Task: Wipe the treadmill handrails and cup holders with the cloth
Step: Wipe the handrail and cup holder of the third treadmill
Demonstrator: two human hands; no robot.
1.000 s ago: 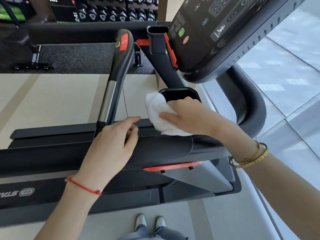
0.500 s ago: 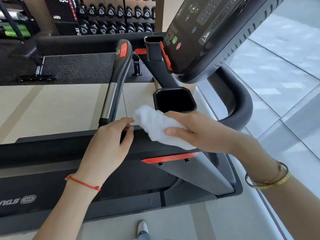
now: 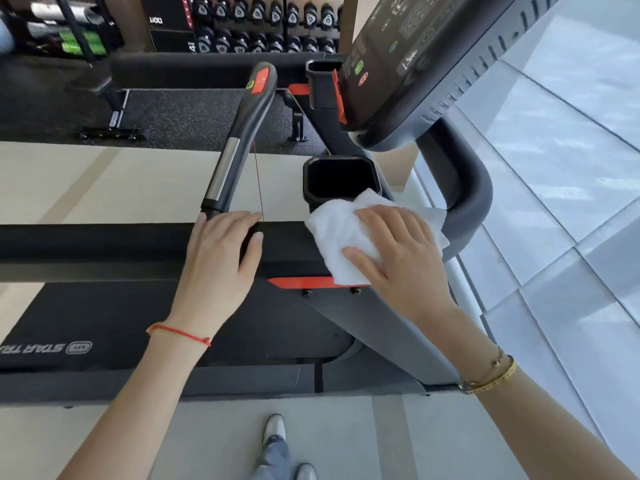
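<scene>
Right hand: right hand [image 3: 401, 258] lies flat, fingers [image 3: 377, 220] spread, pressing the crumpled white cloth [image 3: 332, 237] onto the black padded handrail [image 3: 104, 244].
Cup holder: black square cup holder [image 3: 341, 181], just beyond those fingertips.
Left hand: left hand [image 3: 218, 265] rests on the rail, fingers relaxed, together.

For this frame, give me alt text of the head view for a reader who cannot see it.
The right hand presses a white cloth flat on the treadmill's black handrail, just below an open cup holder. The left hand rests on the same rail beside it.
</scene>
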